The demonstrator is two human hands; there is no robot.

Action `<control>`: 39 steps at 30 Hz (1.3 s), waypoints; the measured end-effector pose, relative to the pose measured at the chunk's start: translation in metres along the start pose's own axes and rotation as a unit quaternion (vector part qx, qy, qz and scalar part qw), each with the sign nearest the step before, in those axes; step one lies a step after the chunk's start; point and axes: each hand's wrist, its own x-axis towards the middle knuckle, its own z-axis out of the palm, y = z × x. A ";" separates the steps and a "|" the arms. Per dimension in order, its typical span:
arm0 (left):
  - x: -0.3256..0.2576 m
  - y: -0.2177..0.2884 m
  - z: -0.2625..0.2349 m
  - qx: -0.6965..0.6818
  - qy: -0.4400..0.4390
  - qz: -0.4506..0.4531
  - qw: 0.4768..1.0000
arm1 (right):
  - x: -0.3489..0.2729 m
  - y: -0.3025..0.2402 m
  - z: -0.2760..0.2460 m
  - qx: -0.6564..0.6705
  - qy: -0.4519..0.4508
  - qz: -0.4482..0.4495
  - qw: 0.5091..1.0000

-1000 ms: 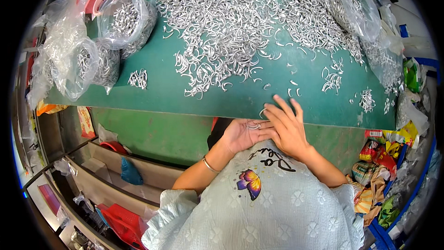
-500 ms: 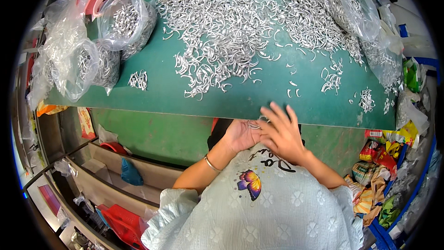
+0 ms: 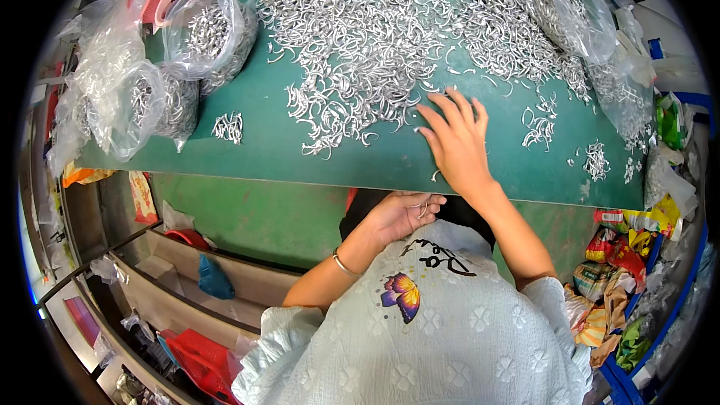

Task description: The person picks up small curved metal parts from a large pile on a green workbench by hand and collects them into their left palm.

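Note:
A big heap of small curved silver metal pieces (image 3: 397, 22) covers the far part of the green table (image 3: 262, 146). My right hand (image 3: 454, 141) lies flat on the table with fingers spread, its fingertips at the near edge of the heap, holding nothing. My left hand (image 3: 401, 214) is below the table's front edge, close to my chest, palm up and cupped around a few of the silver pieces (image 3: 424, 206). A thin bracelet (image 3: 343, 264) is on my left wrist.
Clear plastic bags of the same metal pieces (image 3: 206, 30) stand at the table's left, and another bag (image 3: 574, 19) at the right. A small bundle (image 3: 229, 126) lies apart on the green surface. Colourful wrappers (image 3: 626, 255) pile up at lower right. Shelves and a red object (image 3: 191, 352) sit lower left.
My right hand has left my left hand at the table edge and reached forward onto the table to the heap. My left hand stays cupped below the edge.

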 end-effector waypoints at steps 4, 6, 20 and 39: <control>-0.003 -0.002 -0.016 -0.033 -0.052 -0.001 0.998 | -0.015 0.012 -0.017 0.027 0.008 0.013 1.000; -0.003 -0.003 -0.018 -0.014 -0.033 -0.004 0.999 | -0.009 0.013 -0.015 0.031 0.013 0.008 0.999; -0.001 -0.009 -0.013 0.123 -0.036 0.000 0.992 | 0.023 0.034 -0.008 0.030 0.012 0.020 0.999; 0.004 -0.012 -0.038 0.002 -0.015 0.017 1.000 | 0.018 -0.009 -0.012 0.059 0.029 -0.024 0.998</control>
